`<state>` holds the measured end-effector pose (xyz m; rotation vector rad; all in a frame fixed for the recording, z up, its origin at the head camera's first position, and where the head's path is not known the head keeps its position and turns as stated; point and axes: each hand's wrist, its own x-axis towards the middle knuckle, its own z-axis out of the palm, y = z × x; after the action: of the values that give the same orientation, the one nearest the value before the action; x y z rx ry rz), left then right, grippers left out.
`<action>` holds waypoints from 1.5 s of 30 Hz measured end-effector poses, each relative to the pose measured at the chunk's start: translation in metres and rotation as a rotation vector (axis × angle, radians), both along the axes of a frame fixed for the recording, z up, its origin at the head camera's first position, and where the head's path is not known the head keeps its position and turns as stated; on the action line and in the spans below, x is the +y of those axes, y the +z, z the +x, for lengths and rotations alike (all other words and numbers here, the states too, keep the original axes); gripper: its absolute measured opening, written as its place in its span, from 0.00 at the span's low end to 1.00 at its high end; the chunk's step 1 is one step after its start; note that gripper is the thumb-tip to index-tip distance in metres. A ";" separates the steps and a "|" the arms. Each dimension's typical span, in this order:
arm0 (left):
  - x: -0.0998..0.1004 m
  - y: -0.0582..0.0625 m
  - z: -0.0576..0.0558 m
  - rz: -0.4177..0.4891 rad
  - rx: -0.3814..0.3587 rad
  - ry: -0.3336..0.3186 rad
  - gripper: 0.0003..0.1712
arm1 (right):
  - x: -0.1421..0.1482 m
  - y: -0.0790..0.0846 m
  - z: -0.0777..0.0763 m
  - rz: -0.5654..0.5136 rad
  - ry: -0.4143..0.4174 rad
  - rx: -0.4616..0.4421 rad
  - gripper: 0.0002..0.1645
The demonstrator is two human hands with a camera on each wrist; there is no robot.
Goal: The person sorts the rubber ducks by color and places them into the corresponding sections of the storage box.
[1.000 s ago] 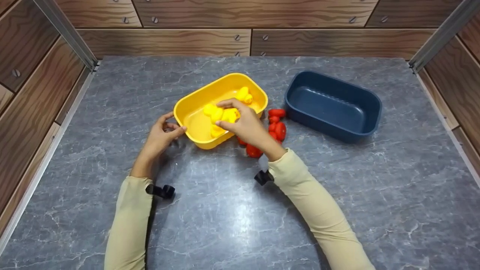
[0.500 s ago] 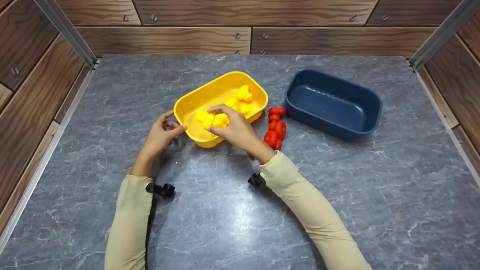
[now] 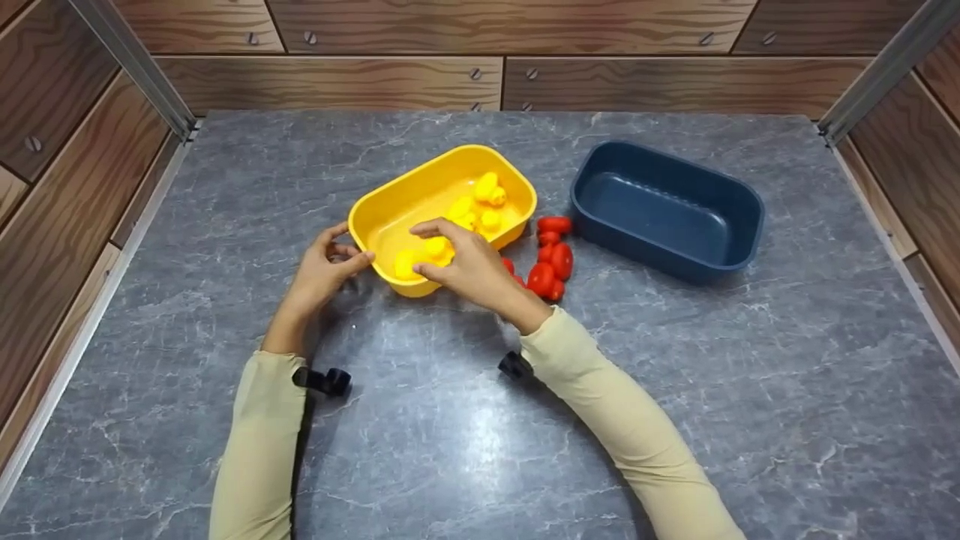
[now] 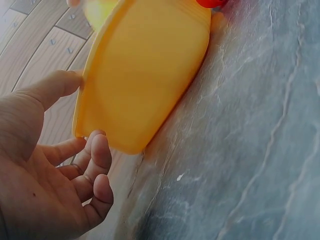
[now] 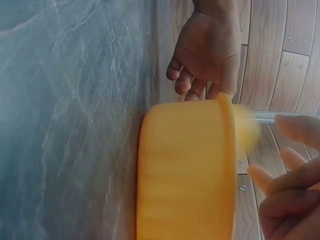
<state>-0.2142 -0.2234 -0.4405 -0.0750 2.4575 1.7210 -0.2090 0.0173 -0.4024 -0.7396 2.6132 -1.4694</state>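
Observation:
The yellow tub (image 3: pixel 420 187) stands at the centre of the table with several small yellow toys (image 3: pixel 484 202) of rounded lobes in its right part. My left hand (image 3: pixel 319 274) is at its left end, thumb and forefinger touching the rim, the other fingers (image 4: pixel 100 155) loosely bent outside the wall. Over the tub's near-left side is my right hand (image 3: pixel 469 266), its thumb and fingers spread apart. Below them a lobed yellow toy (image 3: pixel 406 264) shows at the near wall. In the right wrist view a yellow toy (image 5: pixel 246 131) is blurred, apart from the fingertips.
Several red lobed toys (image 3: pixel 551 259) lie on the grey marbled table (image 3: pixel 420 412) between the tubs, partly behind my right hand. A dark blue tub (image 3: pixel 660 210) stands to the right. Wood-patterned panels (image 3: pixel 330 82) border the back and sides.
My right hand has moved left and nearer within the yellow tub, carrying a yellow toy, then its fingers have parted and the toy has dropped. The left hand has stayed at the rim.

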 end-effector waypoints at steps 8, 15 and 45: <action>0.001 -0.001 -0.003 0.003 -0.004 0.001 0.42 | 0.027 0.007 0.003 -0.105 0.001 0.006 0.24; 0.002 -0.002 -0.006 -0.043 0.029 -0.002 0.41 | 0.056 0.015 0.006 -0.162 -0.032 0.016 0.24; 0.057 0.057 0.021 0.133 0.361 -0.040 0.30 | 0.246 0.035 -0.005 -0.219 -0.491 0.157 0.25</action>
<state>-0.1928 -0.1668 -0.3839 0.3256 2.5468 2.0267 -0.2142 0.2629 -0.3669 -0.2314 2.9290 -1.9117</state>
